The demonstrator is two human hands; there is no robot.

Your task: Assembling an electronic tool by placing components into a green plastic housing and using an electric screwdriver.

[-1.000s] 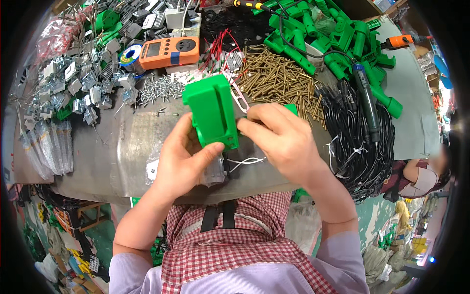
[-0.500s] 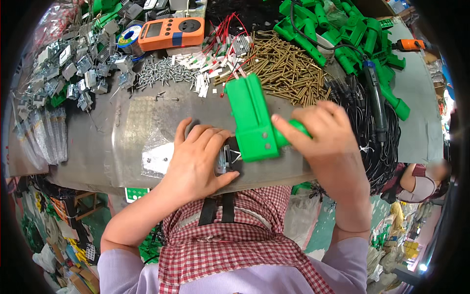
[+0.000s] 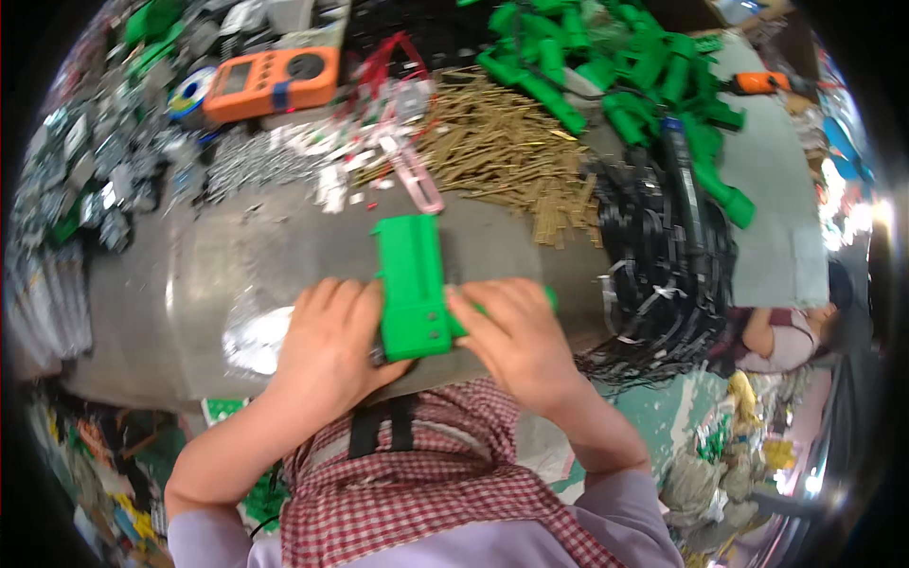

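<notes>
A green plastic housing [image 3: 412,284] with a side handle [image 3: 551,297] is held upright over the near part of the metal worktop [image 3: 218,275]. My right hand [image 3: 516,331] is closed around the handle, its fingertips against the housing's right side. My left hand [image 3: 336,331] is closed at the housing's left edge, thumb under its lower corner. Between that hand and the housing, only a dark bit of a small metal part [image 3: 377,355] shows; the rest is hidden. Beside my left hand lies a clear plastic bag [image 3: 251,336] with something white in it.
Brass-coloured screws [image 3: 511,142], silver screws [image 3: 251,161] and metal parts [image 3: 114,170] are heaped behind. Pink tweezers [image 3: 414,180] lie behind the housing. An orange multimeter [image 3: 275,83], green housings [image 3: 653,76], black cables [image 3: 653,265] and a dark power screwdriver [image 3: 684,180] surround the work area.
My right hand has brought the green housing left and down, against my left hand. The small metal part with white wires is now mostly covered. The whole view has shifted.
</notes>
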